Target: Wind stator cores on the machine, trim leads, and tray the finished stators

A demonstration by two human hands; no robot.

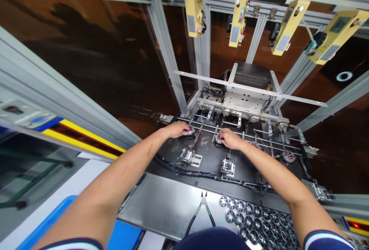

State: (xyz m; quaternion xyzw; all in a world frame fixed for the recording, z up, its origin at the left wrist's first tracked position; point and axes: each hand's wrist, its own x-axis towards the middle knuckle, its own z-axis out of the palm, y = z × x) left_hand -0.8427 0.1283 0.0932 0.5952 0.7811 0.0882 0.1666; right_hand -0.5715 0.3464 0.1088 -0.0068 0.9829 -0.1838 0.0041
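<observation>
Both arms reach out over the black machine bed (206, 152). My left hand (178, 129) is closed at the rim of a round metal stator (190, 130) with red showing on its face, at the left station. To the right, my right hand (230, 139) has its fingers bent around a second round stator (218, 139), also with red on it. My fingertips are partly hidden in both places. Two more stators sit in line on the right: one partly behind my right forearm, the other (288, 156) with copper-coloured parts.
Nippers (203, 202) lie with jaws parted on the metal shelf (161, 200), beside rows of several round metal cores (256, 223). Clamps (227, 168), rods and cables surround the stations. Yellow wire tensioners (238, 19) hang from the frame above. Striped light curtains (86, 138) flank the opening.
</observation>
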